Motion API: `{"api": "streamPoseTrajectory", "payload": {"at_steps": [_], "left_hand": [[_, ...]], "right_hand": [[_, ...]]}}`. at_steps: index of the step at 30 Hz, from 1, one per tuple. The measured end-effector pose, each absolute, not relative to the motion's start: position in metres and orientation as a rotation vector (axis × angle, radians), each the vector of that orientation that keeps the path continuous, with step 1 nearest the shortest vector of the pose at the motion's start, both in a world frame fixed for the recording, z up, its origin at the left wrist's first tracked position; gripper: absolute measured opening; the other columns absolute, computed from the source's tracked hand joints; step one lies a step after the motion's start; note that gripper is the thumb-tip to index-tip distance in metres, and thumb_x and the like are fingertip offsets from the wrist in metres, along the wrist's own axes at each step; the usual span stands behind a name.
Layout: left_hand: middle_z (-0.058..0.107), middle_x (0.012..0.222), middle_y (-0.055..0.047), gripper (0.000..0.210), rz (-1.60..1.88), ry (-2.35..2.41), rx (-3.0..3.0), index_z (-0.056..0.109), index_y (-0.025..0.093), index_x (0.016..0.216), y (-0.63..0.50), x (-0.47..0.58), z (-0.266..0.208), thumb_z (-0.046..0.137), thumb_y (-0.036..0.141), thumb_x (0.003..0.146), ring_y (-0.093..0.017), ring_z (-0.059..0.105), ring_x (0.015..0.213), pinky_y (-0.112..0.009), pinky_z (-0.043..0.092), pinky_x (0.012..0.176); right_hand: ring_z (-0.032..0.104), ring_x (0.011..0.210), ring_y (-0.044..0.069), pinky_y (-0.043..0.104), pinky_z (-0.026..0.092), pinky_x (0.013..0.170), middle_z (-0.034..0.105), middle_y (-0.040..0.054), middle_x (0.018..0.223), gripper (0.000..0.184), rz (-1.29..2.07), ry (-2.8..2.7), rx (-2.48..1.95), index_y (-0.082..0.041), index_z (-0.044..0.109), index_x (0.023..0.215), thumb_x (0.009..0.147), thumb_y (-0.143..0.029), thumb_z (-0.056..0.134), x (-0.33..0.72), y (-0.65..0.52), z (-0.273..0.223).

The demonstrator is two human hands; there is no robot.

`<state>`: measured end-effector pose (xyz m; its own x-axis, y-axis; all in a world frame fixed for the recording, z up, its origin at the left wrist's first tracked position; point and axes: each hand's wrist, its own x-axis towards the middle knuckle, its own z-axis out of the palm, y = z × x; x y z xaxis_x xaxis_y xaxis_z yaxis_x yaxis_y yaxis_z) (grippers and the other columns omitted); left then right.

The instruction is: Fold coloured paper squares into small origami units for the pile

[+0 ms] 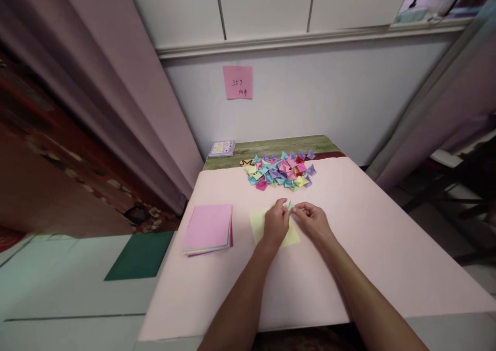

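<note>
My left hand (276,222) and my right hand (311,218) meet over the table, their fingertips pinching a small folded piece of green paper (290,205) between them. Its exact shape is partly hidden by the fingers. Beneath my left hand lies a flat sheet of yellow paper (291,237), partly covered by that hand. Just beyond the hands is a heap of small folded paper pieces (282,171) in pink, blue, purple, yellow and green. To the left rests a stack of square coloured paper (209,228) with a pink sheet on top.
A pale pink cover lies over the table (372,268), with a green wood-patterned strip at the far end. Small printed cards (222,148) sit at the far left corner. A pink note (237,82) with handwriting is stuck on the wall. Curtains (155,82) hang at both sides.
</note>
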<state>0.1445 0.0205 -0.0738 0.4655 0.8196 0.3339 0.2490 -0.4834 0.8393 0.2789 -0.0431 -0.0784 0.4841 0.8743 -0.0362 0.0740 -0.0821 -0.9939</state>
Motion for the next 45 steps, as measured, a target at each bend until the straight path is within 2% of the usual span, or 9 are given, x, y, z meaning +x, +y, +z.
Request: {"api": "streamPoseTrajectory", "payload": {"at_steps": [4,8,10,13,18,24,31,37,45], "left_hand": [[0.062,0.071,0.001,0.034,1.017,0.852,1.776,0.06,0.02,0.116,0.022,0.14,-0.077,0.062,0.02,0.082,-0.014,0.059,0.064,-0.025,0.046,0.066],[0.062,0.066,0.002,0.042,0.845,0.69,1.334,0.061,0.016,0.115,0.026,0.134,-0.07,0.07,0.032,0.078,-0.013,0.059,0.059,-0.026,0.05,0.06],[0.064,0.066,0.0,0.041,0.765,0.614,1.174,0.063,0.013,0.11,0.029,0.131,-0.064,0.07,0.038,0.078,-0.013,0.059,0.058,-0.026,0.051,0.058],[0.064,0.066,-0.001,0.036,0.743,0.586,1.059,0.064,0.014,0.1,0.034,0.127,-0.061,0.069,0.044,0.08,-0.011,0.059,0.056,-0.023,0.049,0.053],[0.063,0.061,0.001,0.033,0.708,0.607,1.075,0.059,0.016,0.083,0.038,0.123,-0.062,0.077,0.041,0.072,-0.011,0.058,0.051,-0.021,0.047,0.046],[0.06,0.061,0.002,0.032,0.702,0.635,1.162,0.056,0.016,0.077,0.036,0.122,-0.059,0.079,0.038,0.071,-0.012,0.061,0.056,-0.026,0.056,0.054],[0.06,0.063,0.006,0.039,0.83,0.707,1.173,0.057,0.018,0.096,0.034,0.127,-0.06,0.079,0.036,0.07,-0.01,0.059,0.05,-0.022,0.052,0.049],[0.058,0.06,0.006,0.039,0.808,0.727,1.223,0.062,0.016,0.103,0.033,0.128,-0.06,0.077,0.032,0.071,-0.008,0.054,0.045,-0.019,0.046,0.045],[0.062,0.067,0.002,0.037,0.821,0.668,1.118,0.063,0.015,0.103,0.03,0.132,-0.053,0.073,0.039,0.078,-0.012,0.063,0.058,-0.026,0.055,0.057]], "right_hand": [[0.03,0.043,0.006,0.021,0.018,0.043,0.047,-0.007,0.05,0.041,1.074,-0.759,-1.341,-0.017,0.065,0.078,0.067,-0.053,0.08,0.277,-0.034,-0.073],[0.021,0.04,0.004,0.02,0.012,0.041,0.041,-0.0094,0.048,0.037,1.321,-0.622,-1.074,-0.019,0.058,0.075,0.071,-0.048,0.08,0.27,-0.03,-0.067],[0.022,0.042,0.003,0.019,0.014,0.041,0.042,-0.0088,0.05,0.036,1.391,-0.595,-0.965,-0.018,0.056,0.073,0.074,-0.045,0.08,0.268,-0.03,-0.065],[0.028,0.043,0.003,0.018,0.019,0.041,0.046,-0.0069,0.053,0.034,1.419,-0.589,-0.92,-0.018,0.057,0.073,0.076,-0.043,0.079,0.266,-0.031,-0.065],[0.043,0.045,0.006,0.018,0.036,0.044,0.055,-0.0043,0.055,0.032,1.39,-0.635,-1.033,-0.018,0.062,0.077,0.076,-0.045,0.079,0.269,-0.033,-0.069],[0.055,0.053,0.009,0.021,0.045,0.054,0.062,-0.002,0.061,0.03,1.237,-0.765,-1.129,-0.018,0.066,0.081,0.073,-0.043,0.081,0.274,-0.032,-0.074],[0.054,0.056,0.01,0.023,0.045,0.054,0.06,-0.0018,0.067,0.035,1.138,-0.774,-1.182,-0.019,0.065,0.088,0.071,-0.044,0.082,0.269,-0.029,-0.077],[0.052,0.054,0.009,0.022,0.043,0.053,0.058,-0.004,0.062,0.03,1.064,-0.758,-1.176,-0.02,0.066,0.086,0.071,-0.04,0.081,0.265,-0.029,-0.08],[0.059,0.057,0.011,0.025,0.05,0.057,0.067,0.0001,0.074,0.034,1.051,-0.641,-1.144,-0.019,0.069,0.091,0.07,-0.043,0.082,0.268,-0.028,-0.078]]}}
